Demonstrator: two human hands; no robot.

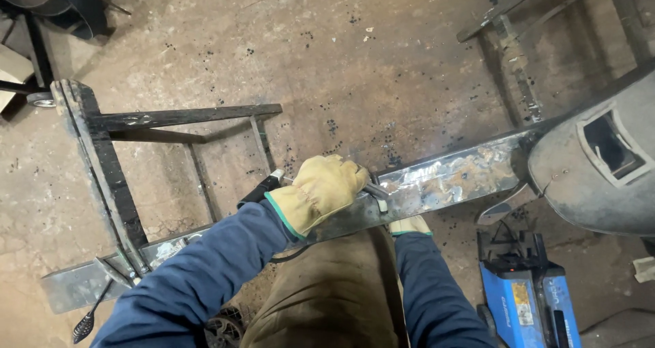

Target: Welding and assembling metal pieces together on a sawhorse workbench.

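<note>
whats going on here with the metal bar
A person in yellow leather gloves leans over a long steel bar resting across a dark metal frame. The left hand grips a welding torch against the bar; the right hand is mostly hidden beneath it. A blue welder sits on the floor.

Rough scorched steel beam [437, 181], leather glove [321, 191]

Both arms wear dark blue sleeves and reach forward from the lower edge of the view. The left hand [322, 187], in a tan leather glove with a green cuff, is curled closed, knuckles up, wrist bent slightly. The right hand [409, 224] is mostly hidden; only its glove cuff shows, so its grip cannot be told.
</note>
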